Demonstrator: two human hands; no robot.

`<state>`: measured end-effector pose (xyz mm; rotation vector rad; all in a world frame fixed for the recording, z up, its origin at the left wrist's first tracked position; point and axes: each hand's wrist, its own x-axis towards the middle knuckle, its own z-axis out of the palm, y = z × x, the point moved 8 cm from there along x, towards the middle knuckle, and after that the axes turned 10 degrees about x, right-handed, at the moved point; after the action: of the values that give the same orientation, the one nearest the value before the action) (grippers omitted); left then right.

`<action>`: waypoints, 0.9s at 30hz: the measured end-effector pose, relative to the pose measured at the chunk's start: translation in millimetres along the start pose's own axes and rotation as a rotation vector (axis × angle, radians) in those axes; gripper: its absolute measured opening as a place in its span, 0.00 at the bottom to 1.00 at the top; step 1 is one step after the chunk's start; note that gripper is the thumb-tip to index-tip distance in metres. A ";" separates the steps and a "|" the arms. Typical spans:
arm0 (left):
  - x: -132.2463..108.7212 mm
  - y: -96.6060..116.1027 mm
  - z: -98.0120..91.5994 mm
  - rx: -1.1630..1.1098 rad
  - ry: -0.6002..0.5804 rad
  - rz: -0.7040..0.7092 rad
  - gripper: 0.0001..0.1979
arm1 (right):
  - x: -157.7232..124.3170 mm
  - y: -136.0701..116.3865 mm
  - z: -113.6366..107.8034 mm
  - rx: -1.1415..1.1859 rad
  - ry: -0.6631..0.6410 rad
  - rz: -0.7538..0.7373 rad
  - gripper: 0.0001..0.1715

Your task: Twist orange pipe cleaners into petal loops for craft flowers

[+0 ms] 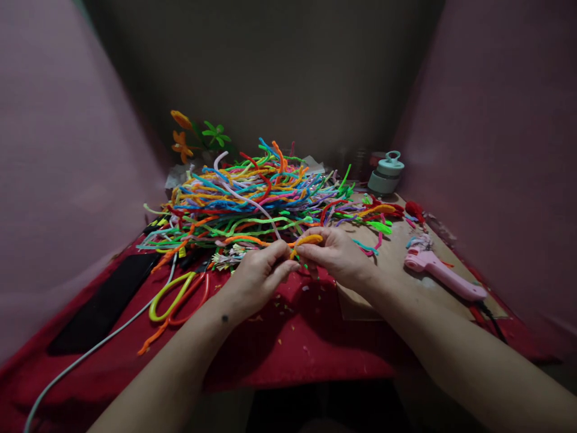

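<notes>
Between my two hands is an orange pipe cleaner (311,239), bent into a narrow loop. My left hand (264,267) pinches its left end with thumb and fingers. On the other side, my right hand (336,255) has its fingertips closed on the looped part. Both hands are a little above the red cloth, just in front of a big heap of coloured pipe cleaners (243,195). A bundle of pale flower stamens (228,258) lies beside my left hand. The exact grip of the fingertips is partly hidden.
Scissors with yellow and red handles (174,300), a black phone (103,300) and a white cable (112,334) lie at left. A pink glue gun (444,273) rests on a brown board (360,294) at right. Behind stand a lidded jar (386,174) and orange flowers (181,144).
</notes>
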<state>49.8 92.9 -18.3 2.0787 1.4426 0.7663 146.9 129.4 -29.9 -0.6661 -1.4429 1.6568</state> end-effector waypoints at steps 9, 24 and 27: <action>-8.8 14.7 11.7 1.019 0.217 0.347 0.12 | 3.9 27.5 -9.9 0.271 0.096 0.276 0.08; 1.7 -5.1 1.4 0.015 0.179 -0.062 0.08 | 2.2 12.2 -3.3 0.305 0.080 0.017 0.14; 0.4 -8.2 8.6 -0.142 0.169 -0.121 0.10 | 2.4 16.7 0.2 0.346 0.070 0.032 0.15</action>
<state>50.4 95.2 -30.0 1.8399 1.5394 0.9844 141.5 131.3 -45.8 -0.5460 -1.0644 1.8312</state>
